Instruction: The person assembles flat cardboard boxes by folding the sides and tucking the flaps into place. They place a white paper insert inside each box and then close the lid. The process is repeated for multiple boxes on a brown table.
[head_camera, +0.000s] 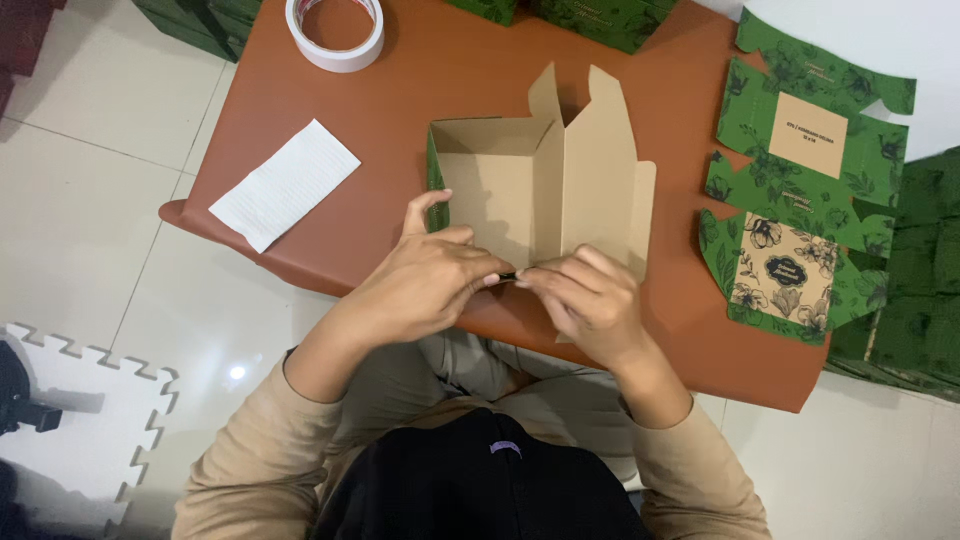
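On the low brown table (420, 70), a white ribbed paper sheet (285, 184) and a white tape roll (335, 32) were kept aside at the left. At the middle, the half-folded brown cardboard box with green printed outside (540, 185) was steadied at its near edge: the left hand (425, 282) and right hand (585, 298) were pinched narrowly on a small dark piece there. A flat green floral box blank (800, 190) was laid at the right, within reach.

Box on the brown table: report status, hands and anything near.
Left hand and right hand pinch the near edge of the half-folded cardboard box. Tape roll, white sheet, flat green blanks lie apart.
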